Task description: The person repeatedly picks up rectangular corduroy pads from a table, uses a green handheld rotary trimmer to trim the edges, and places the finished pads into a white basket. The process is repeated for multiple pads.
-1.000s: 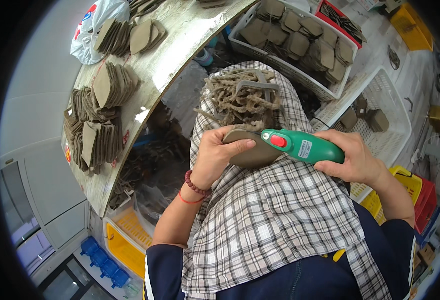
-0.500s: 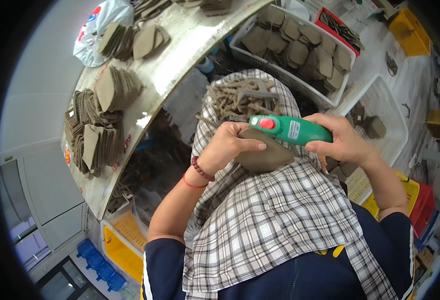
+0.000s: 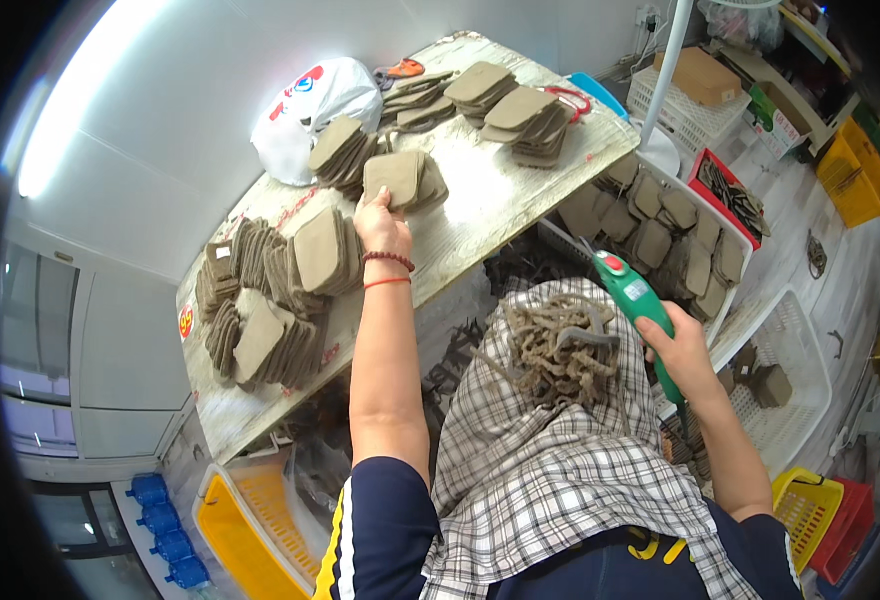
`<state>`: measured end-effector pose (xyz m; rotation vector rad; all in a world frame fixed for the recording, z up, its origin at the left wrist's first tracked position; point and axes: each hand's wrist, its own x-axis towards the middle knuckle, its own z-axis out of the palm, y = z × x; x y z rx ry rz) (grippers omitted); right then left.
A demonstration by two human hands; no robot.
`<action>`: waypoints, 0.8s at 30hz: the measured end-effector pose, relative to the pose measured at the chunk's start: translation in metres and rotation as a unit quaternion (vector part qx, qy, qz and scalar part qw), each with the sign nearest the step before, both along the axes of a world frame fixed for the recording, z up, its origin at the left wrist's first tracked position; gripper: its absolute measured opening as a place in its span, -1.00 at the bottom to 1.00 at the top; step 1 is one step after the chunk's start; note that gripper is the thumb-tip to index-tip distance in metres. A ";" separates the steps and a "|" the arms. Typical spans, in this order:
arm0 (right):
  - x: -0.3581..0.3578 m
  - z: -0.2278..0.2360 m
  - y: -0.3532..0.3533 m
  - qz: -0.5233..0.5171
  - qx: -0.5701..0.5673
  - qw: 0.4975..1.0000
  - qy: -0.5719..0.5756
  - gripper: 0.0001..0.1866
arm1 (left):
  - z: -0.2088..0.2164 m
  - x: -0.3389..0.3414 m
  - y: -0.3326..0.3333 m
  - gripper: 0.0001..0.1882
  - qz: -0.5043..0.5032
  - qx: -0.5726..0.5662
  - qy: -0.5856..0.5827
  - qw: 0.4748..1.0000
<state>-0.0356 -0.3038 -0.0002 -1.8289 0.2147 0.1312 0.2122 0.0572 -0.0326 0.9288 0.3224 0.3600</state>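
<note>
My left hand (image 3: 384, 224) reaches over the table and holds the near edge of a brown felt-like pad (image 3: 396, 175), its thumb on top. That pad lies on a small stack of similar rounded pads (image 3: 433, 186). In my right hand (image 3: 682, 352) is a pair of green electric scissors (image 3: 632, 293) with a red button, its thin metal tip pointing up and left above my lap. A heap of curled brown offcut strips (image 3: 558, 365) rests on the checked apron (image 3: 530, 470) over my lap.
More stacks of pads (image 3: 270, 340) stand on the table (image 3: 460, 225), beside a white plastic bag (image 3: 322, 105). To the right are a white crate (image 3: 725, 310) of pads, a red tray (image 3: 728, 195) and another white basket (image 3: 805, 385). A yellow crate (image 3: 245, 525) sits below left.
My left hand has carried a pad from my lap to the stack on the table. My right hand has lowered the scissors to the right, away from the pad. The view has shifted.
</note>
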 end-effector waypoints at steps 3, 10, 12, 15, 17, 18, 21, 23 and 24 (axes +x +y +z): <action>0.045 -0.004 0.015 0.006 -0.015 1.000 -0.015 -0.54 | -0.008 0.011 -0.027 -0.28 0.108 0.363 0.054 0.924; 0.177 -0.029 0.102 0.144 -0.205 0.963 -0.100 -0.56 | -0.069 0.023 0.028 -0.43 -0.057 0.683 -0.009 0.728; 0.207 -0.049 0.128 0.115 -0.245 0.940 -0.210 -0.74 | -0.043 0.004 0.002 -0.46 -0.008 0.771 0.045 0.635; 0.255 -0.074 0.179 0.070 -0.486 0.846 -0.209 -0.53 | -0.040 -0.004 -0.004 -0.51 0.072 0.785 -0.040 0.613; 0.279 -0.075 0.191 0.081 -0.482 0.858 -0.159 -0.39 | -0.026 -0.028 -0.042 -0.53 0.021 0.731 -0.069 0.678; 0.285 -0.073 0.192 0.081 -0.497 0.851 -0.153 -0.38 | -0.027 -0.038 -0.056 -0.55 -0.007 0.721 -0.086 0.687; 0.282 -0.066 0.175 0.094 -0.492 0.847 -0.178 -0.35 | -0.043 -0.059 -0.081 -0.58 -0.071 0.705 -0.138 0.692; 0.254 -0.060 0.149 0.062 -0.428 0.862 -0.265 -0.41 | -0.057 -0.059 -0.082 -0.54 -0.097 0.713 -0.127 0.683; 0.230 -0.049 0.128 0.091 -0.419 0.846 -0.315 -0.49 | -0.058 -0.066 -0.083 -0.51 -0.140 0.678 -0.100 0.715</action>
